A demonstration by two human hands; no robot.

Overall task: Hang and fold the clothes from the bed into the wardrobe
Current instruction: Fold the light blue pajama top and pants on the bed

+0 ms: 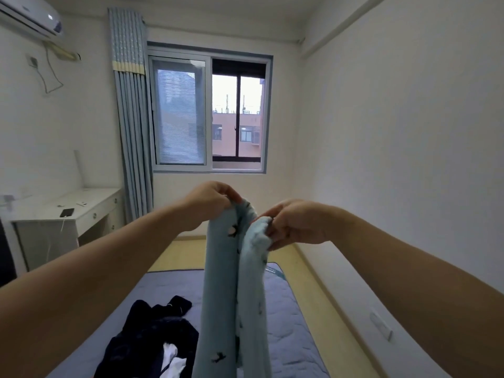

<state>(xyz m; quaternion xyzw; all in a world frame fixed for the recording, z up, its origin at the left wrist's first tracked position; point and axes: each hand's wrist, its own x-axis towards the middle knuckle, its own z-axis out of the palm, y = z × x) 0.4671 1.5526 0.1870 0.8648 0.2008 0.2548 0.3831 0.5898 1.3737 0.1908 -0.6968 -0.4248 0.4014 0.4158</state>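
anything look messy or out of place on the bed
Yes: dark navy clothes lie in a crumpled heap on the mattress, a white garment tangled among them. The left hand and right hand pinch a light blue garment above it.

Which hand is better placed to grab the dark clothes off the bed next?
Probably the left hand. The dark clothes lie on the left of the bed, below the left forearm; the right hand is beyond the light blue garment. Both hands pinch that garment, so it must release first.
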